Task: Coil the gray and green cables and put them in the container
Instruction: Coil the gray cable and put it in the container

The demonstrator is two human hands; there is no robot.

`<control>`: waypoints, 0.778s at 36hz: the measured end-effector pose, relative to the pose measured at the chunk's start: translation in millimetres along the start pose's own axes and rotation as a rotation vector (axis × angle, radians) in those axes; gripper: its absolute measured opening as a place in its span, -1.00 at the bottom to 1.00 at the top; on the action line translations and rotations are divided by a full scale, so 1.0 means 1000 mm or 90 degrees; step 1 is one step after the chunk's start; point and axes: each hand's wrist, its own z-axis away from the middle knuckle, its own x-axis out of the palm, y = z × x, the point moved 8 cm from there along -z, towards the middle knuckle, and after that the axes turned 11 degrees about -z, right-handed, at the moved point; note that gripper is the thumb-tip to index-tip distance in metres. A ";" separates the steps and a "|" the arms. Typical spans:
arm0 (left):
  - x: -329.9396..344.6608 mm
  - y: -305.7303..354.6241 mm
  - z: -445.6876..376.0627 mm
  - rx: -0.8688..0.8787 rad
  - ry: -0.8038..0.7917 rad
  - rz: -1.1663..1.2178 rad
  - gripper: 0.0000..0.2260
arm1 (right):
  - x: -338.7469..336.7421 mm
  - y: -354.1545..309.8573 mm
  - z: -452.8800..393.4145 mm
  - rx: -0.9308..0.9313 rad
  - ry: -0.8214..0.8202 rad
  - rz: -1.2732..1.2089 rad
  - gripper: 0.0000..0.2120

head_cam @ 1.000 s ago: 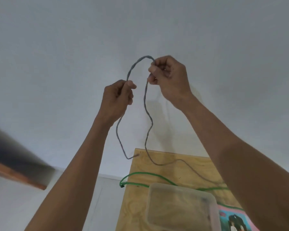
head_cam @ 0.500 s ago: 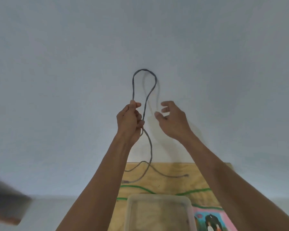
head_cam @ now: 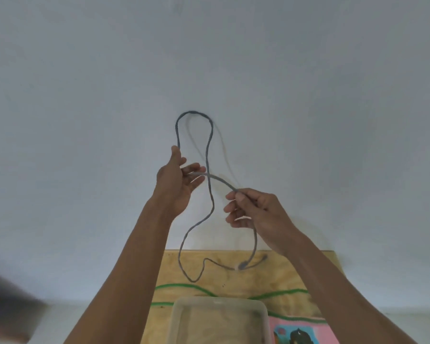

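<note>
The gray cable (head_cam: 210, 155) is held up in front of a white wall and stands in a tall loop above my hands. My left hand (head_cam: 178, 181) holds the loop's base, thumb up and fingers spread around the strand. My right hand (head_cam: 252, 209) pinches the cable a short way along, lower and to the right. The rest of the gray cable hangs down to the wooden board (head_cam: 283, 276), where its end lies. The green cable (head_cam: 184, 287) lies across the board behind a clear plastic container (head_cam: 179, 316), which holds nothing.
A pink picture card (head_cam: 298, 331) lies on the board right of the container. A dark blurred object (head_cam: 8, 311) sits at the lower left edge. White floor borders the board.
My right hand went from open beside the loop to gripping the cable lower right, drawing a new length. My left hand's fingers have spread apart. The view dropped slightly.
</note>
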 end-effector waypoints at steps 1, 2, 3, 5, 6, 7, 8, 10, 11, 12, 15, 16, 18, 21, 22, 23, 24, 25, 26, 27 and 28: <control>0.001 -0.005 0.007 -0.008 -0.002 -0.049 -0.54 | 0.000 -0.007 -0.002 -0.011 0.011 -0.023 -0.78; 0.002 -0.011 0.014 -0.014 -0.002 -0.078 -0.51 | 0.001 -0.013 -0.004 -0.018 0.019 -0.048 -0.79; 0.004 -0.017 0.022 -0.021 -0.002 -0.087 -0.49 | 0.002 -0.019 -0.006 -0.024 0.026 -0.075 -0.79; 0.006 -0.031 0.038 -0.040 -0.002 -0.078 -0.42 | 0.004 -0.028 -0.011 -0.029 0.043 -0.114 -0.79; 0.007 -0.038 0.045 -0.051 -0.002 -0.073 -0.37 | 0.005 -0.031 -0.013 -0.031 0.053 -0.127 -0.79; 0.008 -0.046 0.051 -0.063 -0.004 -0.071 -0.31 | 0.007 -0.035 -0.015 -0.033 0.062 -0.138 -0.79; 0.010 -0.053 0.056 -0.072 -0.009 -0.078 -0.27 | 0.009 -0.038 -0.017 -0.035 0.069 -0.145 -0.80; 0.014 -0.063 0.068 -0.061 -0.038 -0.141 -0.21 | 0.013 -0.043 -0.021 -0.035 0.080 -0.154 -0.82; 0.018 -0.064 0.073 -0.029 -0.063 -0.206 -0.22 | 0.015 -0.045 -0.023 -0.031 0.084 -0.163 -0.84; 0.023 -0.063 0.079 0.019 -0.096 -0.289 -0.28 | 0.017 -0.045 -0.025 -0.025 0.086 -0.174 -0.85; 0.042 -0.061 0.098 0.122 -0.195 -0.460 -0.48 | 0.025 -0.046 -0.031 -0.003 0.078 -0.173 -0.84; 0.045 -0.061 0.102 0.130 -0.204 -0.474 -0.49 | 0.026 -0.046 -0.034 0.005 0.069 -0.153 -0.83; 0.047 -0.060 0.107 0.133 -0.210 -0.478 -0.53 | 0.029 -0.047 -0.038 0.021 0.043 -0.092 -0.83; 0.049 -0.056 0.111 0.142 -0.238 -0.422 -0.63 | 0.033 -0.047 -0.042 0.055 -0.008 -0.025 -0.83; 0.051 -0.054 0.112 0.143 -0.248 -0.379 -0.64 | 0.033 -0.048 -0.044 0.059 -0.020 -0.006 -0.81; 0.053 -0.051 0.111 0.140 -0.256 -0.325 -0.66 | 0.031 -0.049 -0.045 0.056 -0.020 0.018 -0.77; 0.055 -0.047 0.110 0.133 -0.259 -0.267 -0.67 | 0.029 -0.051 -0.046 0.046 -0.009 0.045 -0.73; 0.057 -0.042 0.109 0.126 -0.257 -0.209 -0.68 | 0.025 -0.053 -0.047 0.031 0.011 0.079 -0.66; 0.058 -0.037 0.107 0.119 -0.253 -0.157 -0.68 | 0.020 -0.054 -0.049 0.016 0.039 0.115 -0.59; 0.060 -0.032 0.106 0.112 -0.253 -0.113 -0.68 | 0.015 -0.055 -0.051 0.004 0.068 0.150 -0.52; 0.062 -0.027 0.104 0.108 -0.257 -0.081 -0.68 | 0.012 -0.056 -0.052 -0.001 0.088 0.175 -0.47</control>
